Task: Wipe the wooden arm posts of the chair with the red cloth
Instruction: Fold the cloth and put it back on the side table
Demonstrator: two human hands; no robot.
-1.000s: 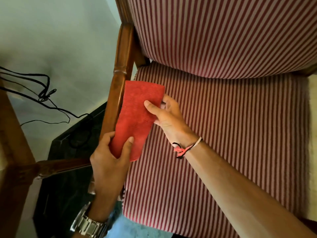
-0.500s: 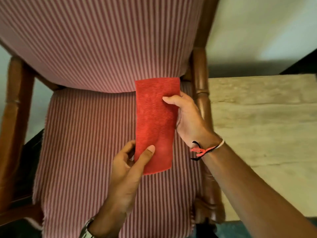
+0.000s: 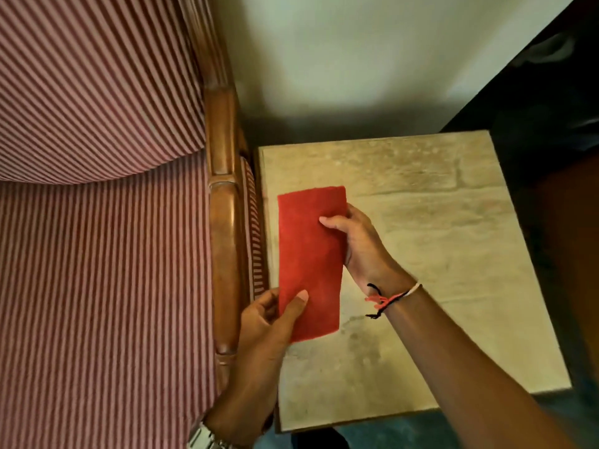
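Note:
A folded red cloth (image 3: 309, 254) hangs stretched between both hands, just right of the chair's right wooden arm post (image 3: 223, 247). My left hand (image 3: 269, 322) pinches its lower end, thumb on top. The cloth's upper right edge is gripped by my right hand (image 3: 356, 244), which wears a thread bracelet. The cloth is over the stone table and apart from the post. The chair's striped seat (image 3: 107, 303) and backrest (image 3: 97, 85) fill the left of the view.
A pale square stone side table (image 3: 453, 270) stands right beside the chair. A pale wall (image 3: 356, 59) is behind it, and dark furniture (image 3: 551, 124) sits at the far right.
The view has swung from the chair's left arm post across the seat to the right post. Both hands carried the cloth rightward, past the right post, to above the stone table.

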